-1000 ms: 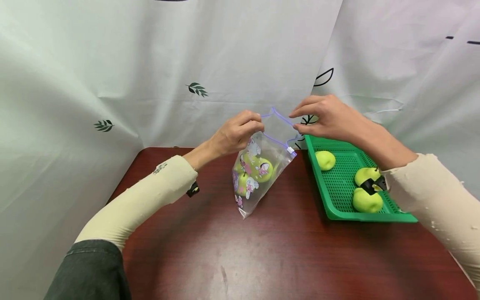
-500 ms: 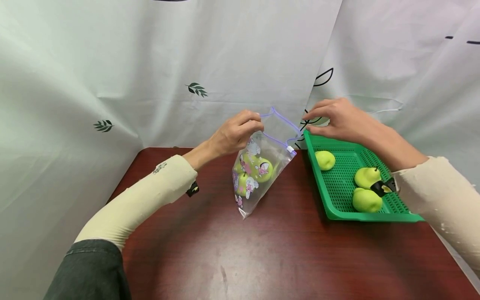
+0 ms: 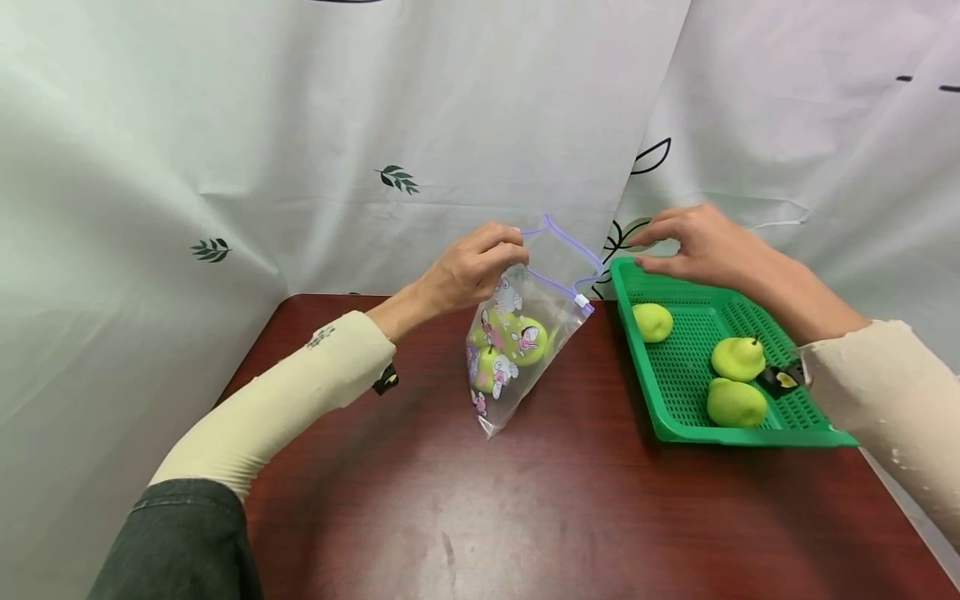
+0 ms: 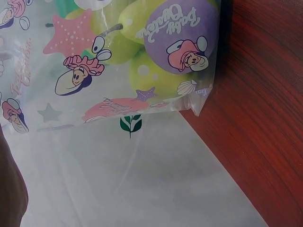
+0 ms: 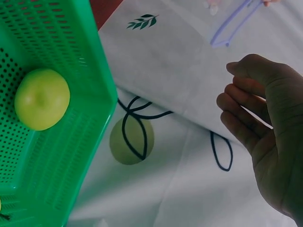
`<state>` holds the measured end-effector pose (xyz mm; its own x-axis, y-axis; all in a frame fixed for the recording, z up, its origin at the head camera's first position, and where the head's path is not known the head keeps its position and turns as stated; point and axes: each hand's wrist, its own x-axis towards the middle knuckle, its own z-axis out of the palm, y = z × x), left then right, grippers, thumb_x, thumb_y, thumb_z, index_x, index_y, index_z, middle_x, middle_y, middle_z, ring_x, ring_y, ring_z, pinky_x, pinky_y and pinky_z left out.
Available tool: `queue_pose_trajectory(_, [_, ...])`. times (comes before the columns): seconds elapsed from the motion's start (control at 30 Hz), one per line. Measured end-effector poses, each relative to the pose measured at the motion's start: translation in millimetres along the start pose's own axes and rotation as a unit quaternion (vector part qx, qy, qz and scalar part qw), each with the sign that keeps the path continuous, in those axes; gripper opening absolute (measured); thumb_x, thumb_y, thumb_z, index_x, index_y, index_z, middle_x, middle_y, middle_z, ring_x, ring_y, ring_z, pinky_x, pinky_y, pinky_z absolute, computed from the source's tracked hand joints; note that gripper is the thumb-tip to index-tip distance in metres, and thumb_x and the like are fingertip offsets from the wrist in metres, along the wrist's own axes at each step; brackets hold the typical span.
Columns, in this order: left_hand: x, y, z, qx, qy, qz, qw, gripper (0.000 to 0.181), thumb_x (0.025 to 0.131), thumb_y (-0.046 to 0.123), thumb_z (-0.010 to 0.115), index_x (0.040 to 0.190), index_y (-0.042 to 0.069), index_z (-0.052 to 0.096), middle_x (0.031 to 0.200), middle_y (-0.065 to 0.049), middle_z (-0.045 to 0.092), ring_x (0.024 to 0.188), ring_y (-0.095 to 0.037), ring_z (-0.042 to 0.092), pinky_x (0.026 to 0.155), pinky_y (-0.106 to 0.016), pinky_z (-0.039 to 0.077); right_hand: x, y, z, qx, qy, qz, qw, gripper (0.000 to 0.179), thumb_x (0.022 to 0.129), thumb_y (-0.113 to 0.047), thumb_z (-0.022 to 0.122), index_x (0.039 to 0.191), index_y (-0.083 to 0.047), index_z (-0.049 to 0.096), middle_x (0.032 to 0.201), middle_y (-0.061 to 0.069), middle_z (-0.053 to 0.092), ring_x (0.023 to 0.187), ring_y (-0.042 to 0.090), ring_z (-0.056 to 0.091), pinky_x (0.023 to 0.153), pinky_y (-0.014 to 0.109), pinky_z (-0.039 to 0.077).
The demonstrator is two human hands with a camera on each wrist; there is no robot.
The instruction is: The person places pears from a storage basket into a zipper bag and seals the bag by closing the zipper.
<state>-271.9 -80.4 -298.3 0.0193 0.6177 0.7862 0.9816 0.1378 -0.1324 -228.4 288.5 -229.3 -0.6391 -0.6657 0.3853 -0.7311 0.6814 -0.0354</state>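
A clear slider bag [image 3: 528,392] with cartoon prints and a purple zip rim hangs by its top edge from my left hand [image 3: 474,262], which pinches it. Its mouth gapes, and a white slider [image 3: 582,302] sits at the right end. Green pears [image 3: 531,342] fill the lower part, seen through the film; in the left wrist view pears [image 4: 156,71] show behind the prints. My right hand [image 3: 693,242] holds nothing, thumb and fingers apart and loosely bent, above the far part of a green plastic basket [image 3: 648,375].
Three pears lie in the basket: one pear [image 3: 652,322] at the left wall, another pear [image 3: 738,358] and a third pear [image 3: 737,403] near the front. Beneath is a dark red wooden table [image 3: 450,517]. A white printed curtain [image 3: 465,100] hangs behind it.
My right hand has moved away from the bag's rim to the right, over the basket. My left hand and the bag stay in place.
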Motion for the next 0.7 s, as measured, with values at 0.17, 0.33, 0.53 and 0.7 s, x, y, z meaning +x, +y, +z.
queue_pose_trajectory(0.17, [0.2,0.6,0.4,0.002,0.002,-0.002,1.0,0.016,0.106,-0.013,0.063,0.11,-0.001,0.073,0.111,-0.017,0.069,0.101,-0.034,0.065,0.087,-0.043,0.059,-7.2,8,0,-0.006,-0.021,0.023,0.9995,0.023,0.091,-0.011,0.089,0.113,-0.006,0.088,0.112,0.016,0.085,0.067,0.013,0.066,0.069,0.037,0.056])
queue_pose_trajectory(0.33, [0.7,0.0,1.1,0.002,0.005,-0.003,1.0,0.015,0.106,-0.012,0.065,0.11,-0.001,0.074,0.111,-0.017,0.069,0.103,-0.034,0.066,0.089,-0.043,0.06,-17.9,13,-1,-0.012,-0.051,0.057,0.997,0.023,0.094,-0.012,0.088,0.117,-0.005,0.087,0.118,0.017,0.085,0.067,0.011,0.068,0.072,0.039,0.06])
queue_pose_trajectory(0.53, [-0.3,-0.2,3.5,0.003,0.006,0.006,1.0,0.013,0.105,-0.012,0.068,0.11,-0.002,0.074,0.11,-0.017,0.069,0.102,-0.034,0.065,0.09,-0.044,0.06,-29.6,17,2,-0.009,-0.086,0.084,0.9927,0.027,0.096,-0.015,0.087,0.12,-0.004,0.086,0.125,0.022,0.083,0.076,0.022,0.077,0.081,0.051,0.066])
queue_pose_trajectory(0.7, [-1.4,1.1,4.7,0.001,0.006,0.001,1.0,0.014,0.105,-0.013,0.067,0.111,-0.002,0.074,0.111,-0.017,0.069,0.103,-0.034,0.065,0.091,-0.044,0.061,-37.1,21,3,-0.006,-0.095,0.09,0.9913,0.028,0.095,-0.016,0.087,0.118,-0.002,0.085,0.123,0.023,0.082,0.089,0.032,0.081,0.088,0.06,0.065])
